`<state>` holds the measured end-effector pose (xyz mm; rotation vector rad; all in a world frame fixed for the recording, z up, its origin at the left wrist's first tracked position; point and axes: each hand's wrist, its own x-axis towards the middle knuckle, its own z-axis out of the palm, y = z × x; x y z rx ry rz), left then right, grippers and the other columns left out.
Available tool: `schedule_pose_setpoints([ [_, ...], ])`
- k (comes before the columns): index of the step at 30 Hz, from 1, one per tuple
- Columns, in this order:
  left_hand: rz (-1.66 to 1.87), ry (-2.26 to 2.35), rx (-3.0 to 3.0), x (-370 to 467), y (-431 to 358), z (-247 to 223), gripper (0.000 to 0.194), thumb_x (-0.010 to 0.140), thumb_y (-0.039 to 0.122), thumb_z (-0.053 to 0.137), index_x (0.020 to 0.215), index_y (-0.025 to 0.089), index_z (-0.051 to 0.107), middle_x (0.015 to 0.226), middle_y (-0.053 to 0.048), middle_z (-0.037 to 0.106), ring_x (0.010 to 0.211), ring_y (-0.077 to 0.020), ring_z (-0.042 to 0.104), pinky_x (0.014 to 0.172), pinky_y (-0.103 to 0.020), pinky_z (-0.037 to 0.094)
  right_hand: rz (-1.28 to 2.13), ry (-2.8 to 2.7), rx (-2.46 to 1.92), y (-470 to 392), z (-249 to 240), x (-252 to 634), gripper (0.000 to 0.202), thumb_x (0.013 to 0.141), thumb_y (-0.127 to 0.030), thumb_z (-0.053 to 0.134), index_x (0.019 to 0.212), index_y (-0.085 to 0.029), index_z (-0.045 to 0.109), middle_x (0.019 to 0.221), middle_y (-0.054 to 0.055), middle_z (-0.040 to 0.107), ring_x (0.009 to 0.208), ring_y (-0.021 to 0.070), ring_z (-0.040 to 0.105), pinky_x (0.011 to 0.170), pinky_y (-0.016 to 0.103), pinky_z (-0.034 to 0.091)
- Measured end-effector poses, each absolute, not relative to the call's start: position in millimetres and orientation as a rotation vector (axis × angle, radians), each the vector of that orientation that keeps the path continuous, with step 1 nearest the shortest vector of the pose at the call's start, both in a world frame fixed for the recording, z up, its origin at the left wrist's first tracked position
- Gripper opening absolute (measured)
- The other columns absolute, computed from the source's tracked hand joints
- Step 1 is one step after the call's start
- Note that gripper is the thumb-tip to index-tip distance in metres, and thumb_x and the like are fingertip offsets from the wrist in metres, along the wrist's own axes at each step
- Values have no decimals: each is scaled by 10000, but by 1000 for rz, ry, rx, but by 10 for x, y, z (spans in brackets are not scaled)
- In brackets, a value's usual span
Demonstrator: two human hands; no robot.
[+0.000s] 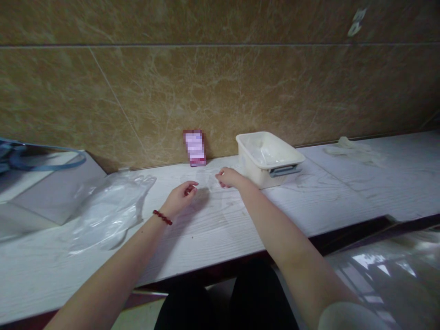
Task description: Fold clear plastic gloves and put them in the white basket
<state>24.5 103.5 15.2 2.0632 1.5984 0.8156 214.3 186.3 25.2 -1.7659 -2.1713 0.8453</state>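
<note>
My left hand, with a dark red bead bracelet on its wrist, hovers over the white wood-grain counter. Its fingers are loosely curled, with a gap between thumb and forefinger, and nothing shows in it. To its right, my right hand is closed in a pinch near the white plastic tub. Faint, clear film-like patches show around and below this hand; whether its fingers grip any of it is unclear. The tub has a grey-blue latch and some clear plastic inside.
A phone with a blurred screen leans against the brown marbled wall. Clear plastic bags lie on the left beside a white box with a blue strap. Pale, thin gloves lie at the right.
</note>
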Motion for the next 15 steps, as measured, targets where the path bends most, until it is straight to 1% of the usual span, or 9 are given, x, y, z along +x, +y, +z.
schedule_pose_setpoints([
  [2,803,1561,1927,389,1110,144,364,763,372,409,1046,156,485,784,-37,623,669,-127,577,635,-262,459,1002,-2066,-1705,1849,254,2127,353,841,-411,351,956,-129,529,788,89,662,554,105,591,485,185,425],
  [4,821,1557,1771,530,1203,138,376,761,373,420,1064,155,461,770,-44,629,653,-125,586,606,-253,459,1072,-2006,-1671,1841,268,2121,374,849,-438,321,962,-130,502,823,98,657,552,104,591,472,187,426],
  [7,835,1647,1574,694,1363,135,432,727,356,501,1093,139,430,781,-68,637,631,-129,597,580,-245,457,1149,-1963,-1640,1849,283,2117,394,855,-463,279,966,-141,476,862,99,649,556,104,592,457,189,428],
  [10,785,1752,1515,771,1512,118,446,683,298,571,1075,127,443,768,-76,647,625,-138,603,579,-245,455,1174,-1956,-1627,1873,262,2109,392,857,-466,267,968,-147,467,866,98,647,552,104,592,455,192,431],
  [15,719,1820,1645,770,1637,50,374,629,217,585,987,143,503,721,-53,654,608,-149,601,560,-247,450,1155,-1980,-1630,1883,232,2097,368,869,-420,261,964,-132,468,860,116,644,530,105,586,451,198,432],
])
